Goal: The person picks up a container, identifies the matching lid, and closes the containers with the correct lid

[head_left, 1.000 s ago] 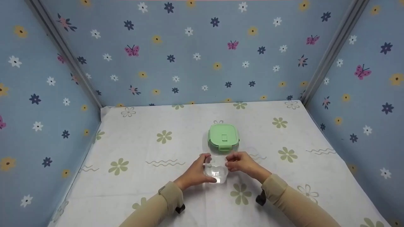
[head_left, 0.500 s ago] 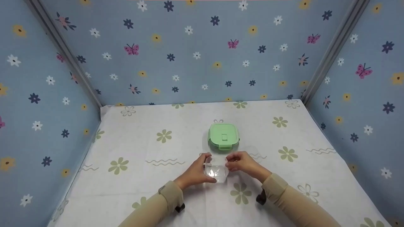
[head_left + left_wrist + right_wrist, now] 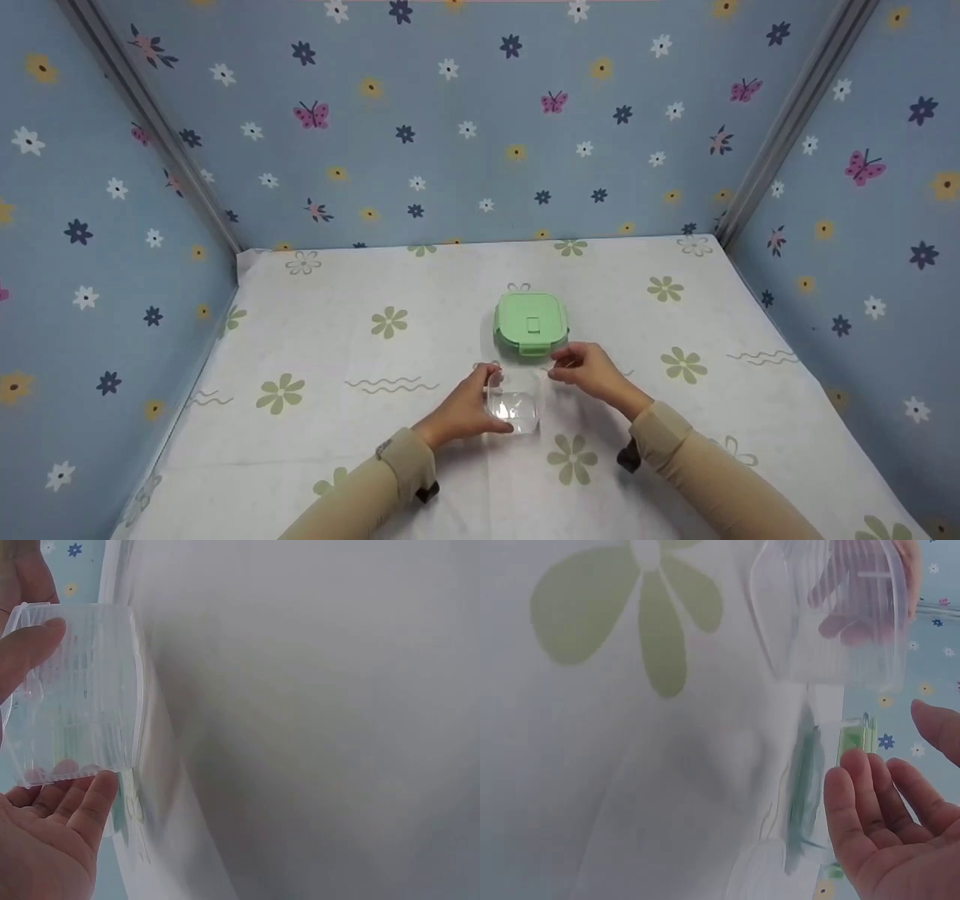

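My left hand (image 3: 463, 411) grips a clear plastic box (image 3: 514, 409) between thumb and fingers, over the front middle of the table. Ribbed walls of this box (image 3: 97, 697) show in the left wrist view, with the thumb on one side and fingertips on the opposite one. To the right of it, my right hand (image 3: 598, 377) is apart from the box, close to the front right corner of a green-lidded food container (image 3: 532, 321). In the right wrist view its fingers (image 3: 841, 799) are loosely bent with nothing between them. That container's clips look fastened.
A clear, flat-looking piece (image 3: 759, 874) lies on the cloth near the container in the right wrist view. A white flowered tablecloth (image 3: 315, 345) covers the table. Blue patterned panels (image 3: 465, 97) stand at the back and both sides.
My right hand has come off the clear box's right side and moved up and right toward the green-lidded container. The left hand and the box stay in place.
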A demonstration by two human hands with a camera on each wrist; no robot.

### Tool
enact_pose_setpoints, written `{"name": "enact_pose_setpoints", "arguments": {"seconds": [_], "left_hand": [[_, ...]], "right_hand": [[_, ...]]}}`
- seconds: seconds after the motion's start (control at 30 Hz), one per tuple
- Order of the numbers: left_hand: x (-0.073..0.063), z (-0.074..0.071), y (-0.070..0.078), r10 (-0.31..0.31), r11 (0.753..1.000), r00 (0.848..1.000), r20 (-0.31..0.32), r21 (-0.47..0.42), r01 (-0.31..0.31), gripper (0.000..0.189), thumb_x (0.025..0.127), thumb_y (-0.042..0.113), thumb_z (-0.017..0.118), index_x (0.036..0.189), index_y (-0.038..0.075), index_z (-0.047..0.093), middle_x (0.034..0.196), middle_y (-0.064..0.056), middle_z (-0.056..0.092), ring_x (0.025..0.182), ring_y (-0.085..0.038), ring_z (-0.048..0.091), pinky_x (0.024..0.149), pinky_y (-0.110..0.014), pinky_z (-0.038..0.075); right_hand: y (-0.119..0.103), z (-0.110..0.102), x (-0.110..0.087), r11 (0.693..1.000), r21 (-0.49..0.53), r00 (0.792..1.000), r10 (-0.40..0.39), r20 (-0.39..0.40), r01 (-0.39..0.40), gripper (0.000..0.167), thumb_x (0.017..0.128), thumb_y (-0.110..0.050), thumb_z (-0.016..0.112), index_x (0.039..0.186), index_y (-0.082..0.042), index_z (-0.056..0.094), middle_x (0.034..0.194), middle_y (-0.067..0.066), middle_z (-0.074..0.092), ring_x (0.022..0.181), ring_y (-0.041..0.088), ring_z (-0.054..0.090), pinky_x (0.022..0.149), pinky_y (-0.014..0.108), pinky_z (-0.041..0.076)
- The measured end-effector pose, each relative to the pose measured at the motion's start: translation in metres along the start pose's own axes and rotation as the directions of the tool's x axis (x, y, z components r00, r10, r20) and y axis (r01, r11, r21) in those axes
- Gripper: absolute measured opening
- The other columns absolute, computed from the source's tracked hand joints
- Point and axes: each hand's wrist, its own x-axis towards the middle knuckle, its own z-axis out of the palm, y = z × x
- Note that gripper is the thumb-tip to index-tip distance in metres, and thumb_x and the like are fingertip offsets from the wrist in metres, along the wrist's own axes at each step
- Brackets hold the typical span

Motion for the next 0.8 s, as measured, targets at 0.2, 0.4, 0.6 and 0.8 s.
{"name": "enact_pose_setpoints", "arguments": {"seconds": [0.2,0.4,0.6,0.8], "left_hand": [[0.000,0.000,0.002,-0.007,1.000,1.000,0.003,0.025,0.007,0.093,0.075,0.019,0.099,0.148,0.001,0.044,0.152,-0.021,0.056,0.146,-0.039,0.054,0.126,-0.055,0.042],[0.001,-0.001,0.003,-0.006,0.999,1.000,0.001,0.031,0.006,0.091,0.074,0.020,0.100,0.145,0.002,0.045,0.152,-0.021,0.057,0.146,-0.038,0.055,0.125,-0.054,0.042],[0.001,-0.001,0.004,-0.017,0.999,1.000,0.002,0.044,0.016,0.093,0.074,0.021,0.100,0.146,0.003,0.045,0.153,-0.020,0.057,0.147,-0.039,0.054,0.126,-0.053,0.042],[0.001,-0.002,0.003,-0.018,0.999,1.000,0.004,0.040,0.018,0.094,0.074,0.020,0.100,0.148,0.001,0.044,0.155,-0.021,0.056,0.147,-0.040,0.054,0.127,-0.053,0.041]], "right_hand": [[0.004,-0.013,0.004,0.999,-0.046,0.996,0.002,-0.092,-0.006,0.035,0.093,-0.002,0.081,0.124,0.012,0.071,0.104,0.016,0.076,0.090,0.015,0.068,0.076,0.019,0.055],[0.008,-0.029,0.007,0.997,-0.081,0.990,0.001,-0.140,-0.013,0.039,0.092,-0.005,0.082,0.126,0.012,0.070,0.109,0.022,0.077,0.096,0.022,0.072,0.078,0.020,0.054],[0.013,-0.045,0.009,0.995,-0.101,0.985,-0.007,-0.172,-0.011,0.041,0.093,-0.005,0.082,0.127,0.013,0.069,0.110,0.024,0.077,0.098,0.026,0.074,0.078,0.019,0.055],[0.016,-0.056,0.009,0.994,-0.107,0.981,-0.009,-0.193,-0.012,0.041,0.092,-0.004,0.082,0.128,0.012,0.069,0.117,0.030,0.074,0.103,0.032,0.074,0.080,0.019,0.056]]}}
